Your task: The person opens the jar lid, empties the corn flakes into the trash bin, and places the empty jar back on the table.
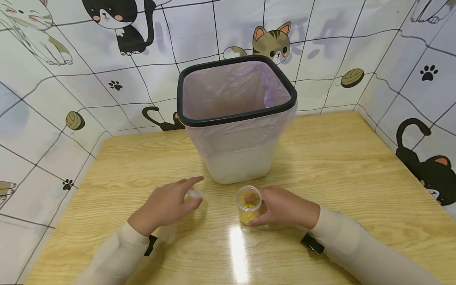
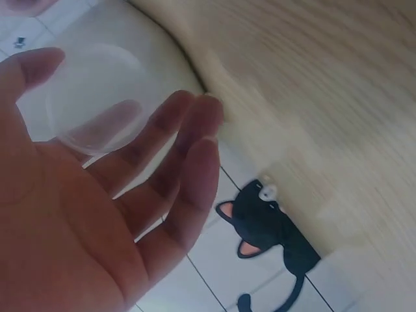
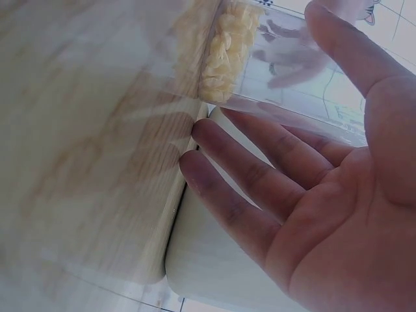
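My left hand [image 1: 167,206] pinches a round, clear plastic lid [image 2: 94,88] between thumb and index finger, above the table. The other three fingers stand away from it in the left wrist view. To the right, a clear plastic jar [image 1: 246,218] stands upright on the table with its mouth uncovered. Small yellow pieces [image 3: 227,55] fill the lower part of it; I cannot tell what they are. My right hand [image 1: 281,206] grips the jar from its right side, thumb toward me and fingers partly hidden behind it.
Just beyond both hands a whitish bin [image 1: 238,164] with a black rim [image 1: 242,116] and a thin purplish liner [image 1: 228,89] stands on the wooden table [image 1: 335,166]. Walls with printed cats [image 1: 132,23] enclose the table at the back and both sides.
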Motion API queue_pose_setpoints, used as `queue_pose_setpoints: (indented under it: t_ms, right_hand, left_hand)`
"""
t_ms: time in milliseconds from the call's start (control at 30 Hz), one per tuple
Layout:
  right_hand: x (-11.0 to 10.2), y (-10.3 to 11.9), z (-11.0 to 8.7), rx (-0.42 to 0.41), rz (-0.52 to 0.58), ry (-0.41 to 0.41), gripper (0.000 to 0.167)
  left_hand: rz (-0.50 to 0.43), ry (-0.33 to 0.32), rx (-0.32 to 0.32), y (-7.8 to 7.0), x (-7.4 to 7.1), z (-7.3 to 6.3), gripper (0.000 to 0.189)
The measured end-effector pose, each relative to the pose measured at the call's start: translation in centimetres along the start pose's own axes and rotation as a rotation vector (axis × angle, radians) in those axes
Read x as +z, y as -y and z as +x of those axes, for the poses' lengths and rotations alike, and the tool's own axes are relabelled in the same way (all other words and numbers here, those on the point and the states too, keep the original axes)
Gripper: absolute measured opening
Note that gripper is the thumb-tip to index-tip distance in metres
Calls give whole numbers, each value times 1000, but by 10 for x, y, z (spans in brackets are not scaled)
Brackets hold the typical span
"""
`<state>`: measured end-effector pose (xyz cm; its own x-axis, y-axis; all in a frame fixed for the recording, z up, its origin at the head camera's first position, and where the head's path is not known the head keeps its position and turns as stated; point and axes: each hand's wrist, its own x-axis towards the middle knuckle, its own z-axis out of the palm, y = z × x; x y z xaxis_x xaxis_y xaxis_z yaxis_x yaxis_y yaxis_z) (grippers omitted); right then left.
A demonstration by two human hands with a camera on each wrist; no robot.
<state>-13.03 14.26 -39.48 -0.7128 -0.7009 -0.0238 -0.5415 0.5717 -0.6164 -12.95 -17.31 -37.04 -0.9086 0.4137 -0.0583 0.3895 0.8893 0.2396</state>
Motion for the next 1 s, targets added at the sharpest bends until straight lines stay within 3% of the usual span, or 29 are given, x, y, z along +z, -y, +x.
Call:
queue_pose_setpoints:
  t_ms: [233, 467, 633, 1000]
  right_hand:
    - [0, 0, -1, -5, 15, -5, 56]
    - [0, 0, 0, -8, 29, -1, 54]
    - [-1, 0, 2, -18, 9, -5, 55]
    - [0, -2, -1, -5, 3, -2, 56]
  left_hand:
    - [42, 61, -87, 14, -1, 4, 55]
    - [54, 60, -100, 26, 2, 8, 47]
    - [73, 27, -109, 28, 3, 9, 45]
    - [112, 54, -111, 31, 8, 7, 50]
